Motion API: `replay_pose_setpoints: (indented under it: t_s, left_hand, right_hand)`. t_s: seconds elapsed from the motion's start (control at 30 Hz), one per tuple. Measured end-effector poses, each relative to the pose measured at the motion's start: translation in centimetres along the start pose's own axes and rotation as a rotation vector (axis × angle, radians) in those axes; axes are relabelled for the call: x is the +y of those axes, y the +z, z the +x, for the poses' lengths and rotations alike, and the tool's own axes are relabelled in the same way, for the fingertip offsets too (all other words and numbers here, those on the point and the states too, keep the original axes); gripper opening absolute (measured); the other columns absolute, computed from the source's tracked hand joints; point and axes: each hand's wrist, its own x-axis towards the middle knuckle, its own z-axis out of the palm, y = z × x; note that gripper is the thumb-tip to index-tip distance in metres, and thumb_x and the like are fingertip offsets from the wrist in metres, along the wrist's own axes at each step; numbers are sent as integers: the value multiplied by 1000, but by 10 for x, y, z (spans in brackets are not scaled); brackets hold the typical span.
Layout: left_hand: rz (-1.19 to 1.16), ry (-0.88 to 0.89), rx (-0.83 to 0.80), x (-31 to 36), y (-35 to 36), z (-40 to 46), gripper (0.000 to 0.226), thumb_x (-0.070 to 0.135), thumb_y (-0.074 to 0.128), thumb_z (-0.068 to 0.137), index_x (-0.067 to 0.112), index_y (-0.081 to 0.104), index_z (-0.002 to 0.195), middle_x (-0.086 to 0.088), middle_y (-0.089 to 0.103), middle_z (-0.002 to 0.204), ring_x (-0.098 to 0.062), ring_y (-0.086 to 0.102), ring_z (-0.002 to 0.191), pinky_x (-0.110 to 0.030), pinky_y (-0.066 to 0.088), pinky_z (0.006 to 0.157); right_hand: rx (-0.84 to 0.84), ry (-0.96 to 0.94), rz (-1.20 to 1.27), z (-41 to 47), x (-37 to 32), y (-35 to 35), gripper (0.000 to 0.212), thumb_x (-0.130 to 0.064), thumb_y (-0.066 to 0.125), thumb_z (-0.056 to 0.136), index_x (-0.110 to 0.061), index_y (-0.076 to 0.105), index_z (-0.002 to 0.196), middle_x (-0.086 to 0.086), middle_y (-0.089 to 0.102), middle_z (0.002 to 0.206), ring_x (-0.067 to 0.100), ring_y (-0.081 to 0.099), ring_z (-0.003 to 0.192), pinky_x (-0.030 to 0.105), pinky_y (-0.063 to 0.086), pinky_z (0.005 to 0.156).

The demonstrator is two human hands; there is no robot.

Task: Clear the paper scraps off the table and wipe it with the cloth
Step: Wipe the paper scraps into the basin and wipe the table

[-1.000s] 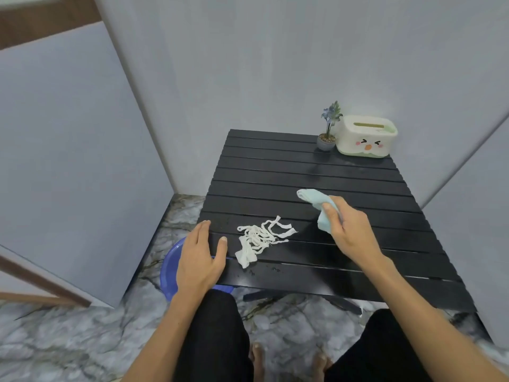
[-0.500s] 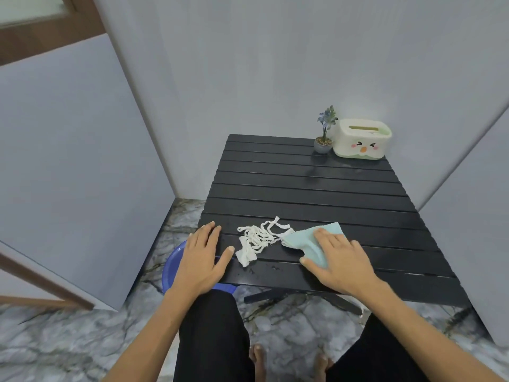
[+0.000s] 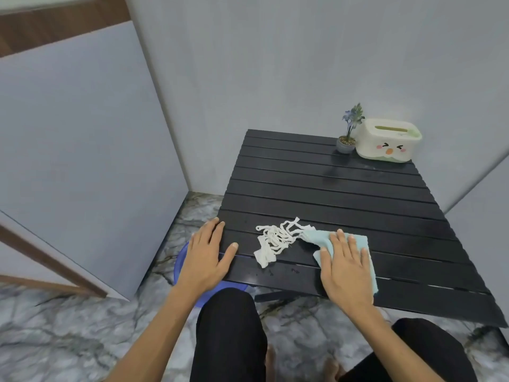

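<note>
A tangle of white paper scraps point(image 3: 275, 239) lies near the front left of the black slatted table point(image 3: 330, 188). A light blue cloth point(image 3: 360, 244) is spread flat on the table just right of the scraps, its left corner touching them. My right hand point(image 3: 344, 266) presses flat on the cloth, fingers spread. My left hand point(image 3: 206, 252) rests flat on the table's front left corner, holding nothing, its thumb on the top surface.
A blue plastic basin point(image 3: 183, 264) sits on the marble floor under the table's left corner, mostly hidden by my left hand. A small potted plant point(image 3: 347, 139) and a white tissue box point(image 3: 388, 142) stand at the far right corner. Walls close in on three sides.
My right hand brought the bunched cloth down from mid-table, spread it flat, and now presses it against the right side of the scraps. My left hand stayed at the corner.
</note>
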Motion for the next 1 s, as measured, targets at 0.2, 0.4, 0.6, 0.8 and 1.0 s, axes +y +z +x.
replay_pose_setpoints:
  t_s: [0.2, 0.4, 0.6, 0.8, 1.0]
  left_hand:
    - [-89, -31, 9, -21, -5, 4, 76, 64, 29, 93, 16, 31, 153, -2, 23, 162, -23, 21, 147, -46, 21, 120]
    - [-115, -40, 41, -44, -15, 8, 71, 55, 36, 97, 10, 32, 153, -6, 28, 161, -22, 25, 147, -41, 22, 120]
    - [-164, -58, 41, -67, -13, 7, 64, 45, 42, 100, 9, 33, 152, -6, 28, 161, -21, 23, 148, -39, 20, 121]
    - [-222, -145, 52, -85, -4, 12, 60, 37, 46, 102, 7, 32, 152, -8, 29, 160, -21, 25, 147, -28, 16, 118]
    - [-286, -245, 64, -107, -3, 18, 61, 39, 44, 102, 9, 31, 153, -8, 29, 160, -21, 24, 147, -32, 20, 119]
  right_hand:
    - [73, 134, 140, 0, -40, 4, 62, -44, 15, 102, -12, 28, 153, 7, 20, 164, 26, 7, 153, 46, 2, 123]
    - [81, 99, 248, -3, -94, 19, 65, -46, 13, 102, -10, 27, 153, 8, 23, 163, 26, 6, 153, 43, -1, 123]
    - [60, 4, 274, 0, -150, 37, 64, -45, 15, 102, -8, 31, 152, 10, 25, 162, 27, 9, 152, 43, 1, 123]
    - [14, -62, 247, 6, -198, 51, 68, -47, 10, 101, -7, 24, 154, 10, 21, 164, 25, 5, 153, 40, -1, 124]
    - [-13, -117, 223, 18, -237, 63, 61, -43, 15, 105, -6, 25, 152, 12, 24, 163, 25, 7, 153, 40, 2, 123]
